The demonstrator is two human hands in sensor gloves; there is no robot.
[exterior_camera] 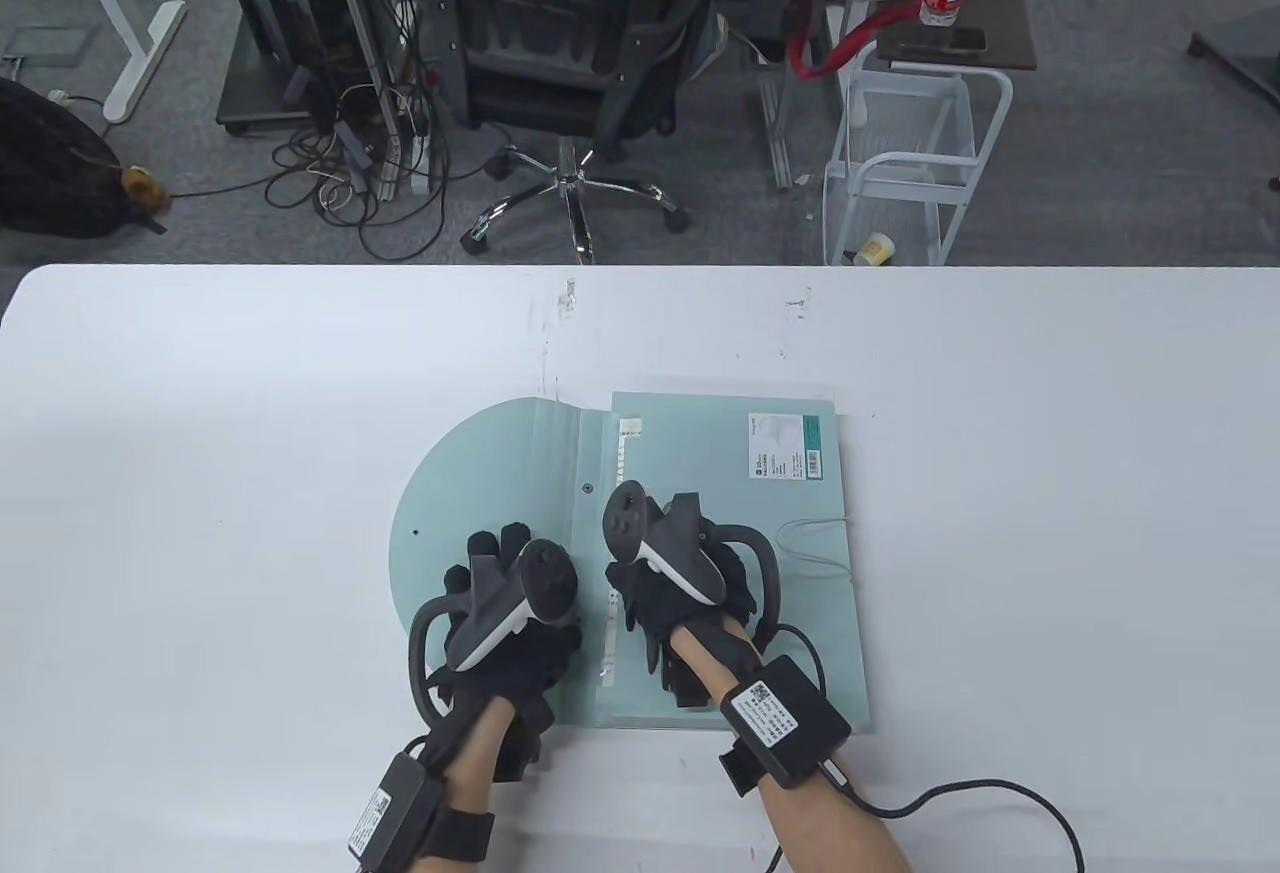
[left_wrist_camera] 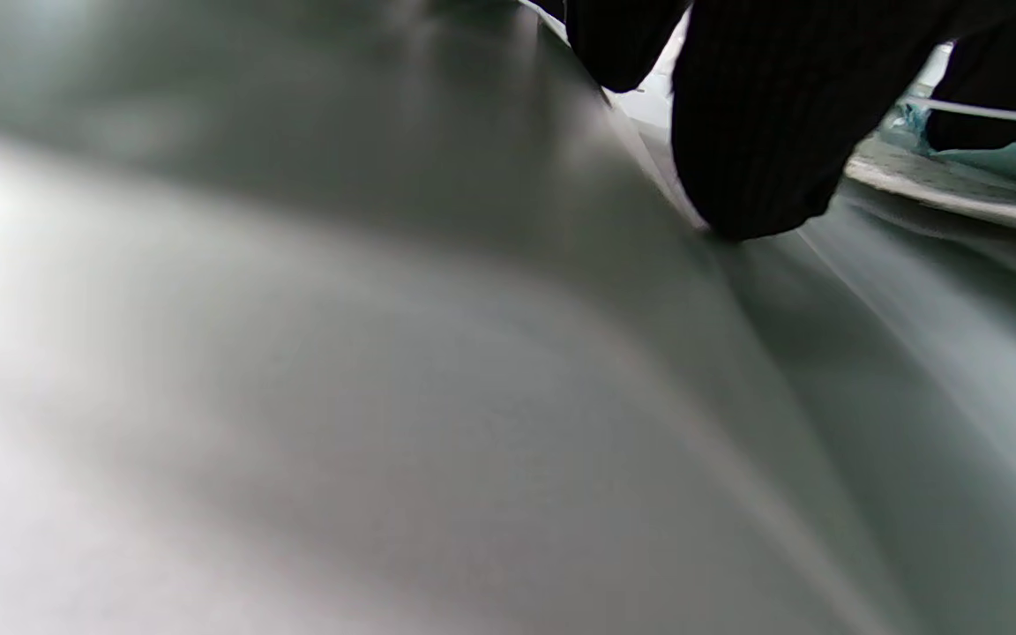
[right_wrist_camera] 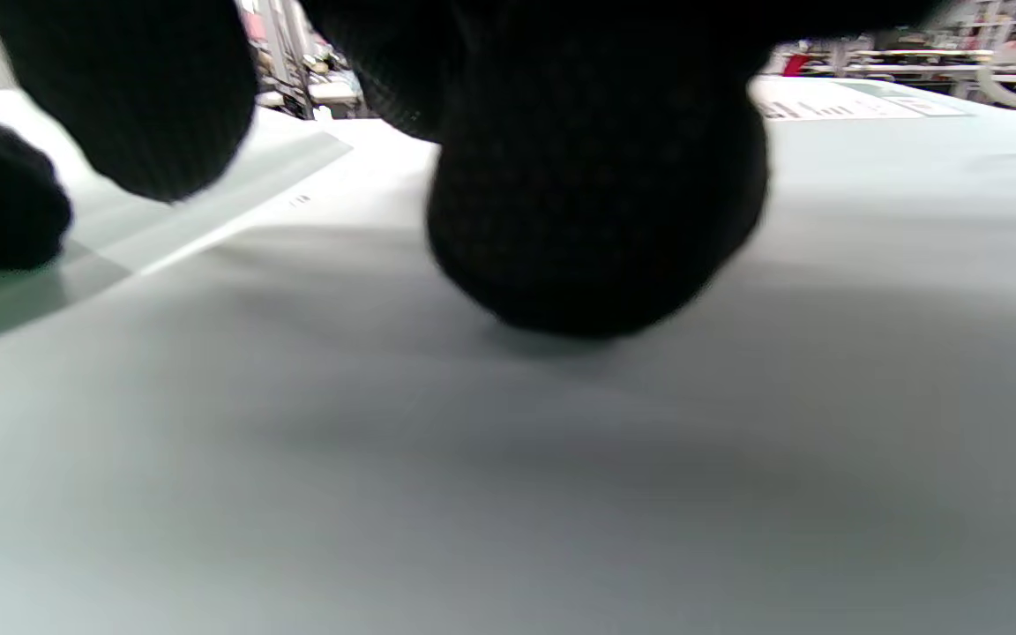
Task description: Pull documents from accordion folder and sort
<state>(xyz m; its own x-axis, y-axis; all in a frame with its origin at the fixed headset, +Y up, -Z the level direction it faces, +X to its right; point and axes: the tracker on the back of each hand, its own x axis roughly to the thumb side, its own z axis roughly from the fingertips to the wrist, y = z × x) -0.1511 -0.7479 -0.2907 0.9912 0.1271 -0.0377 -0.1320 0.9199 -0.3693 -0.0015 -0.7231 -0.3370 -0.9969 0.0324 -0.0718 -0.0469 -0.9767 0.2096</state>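
A pale teal accordion folder (exterior_camera: 780,513) lies flat on the white table (exterior_camera: 200,463), its rounded flap (exterior_camera: 450,493) folded open to the left. A product label (exterior_camera: 785,448) sits on its top right. My left hand (exterior_camera: 500,578) rests on the open flap, fingers pointing away from me. My right hand (exterior_camera: 665,578) rests on the folder body just right of the opening, fingertips (right_wrist_camera: 596,220) pressing its surface. In the left wrist view a fingertip (left_wrist_camera: 755,132) touches the flap near the fold. No documents show outside the folder.
A thin elastic cord (exterior_camera: 815,543) lies on the folder's right side. Beyond the table's far edge stand an office chair (exterior_camera: 570,43), a white wire cart (exterior_camera: 915,153) and cables on the floor. Bare table lies on both sides of the folder.
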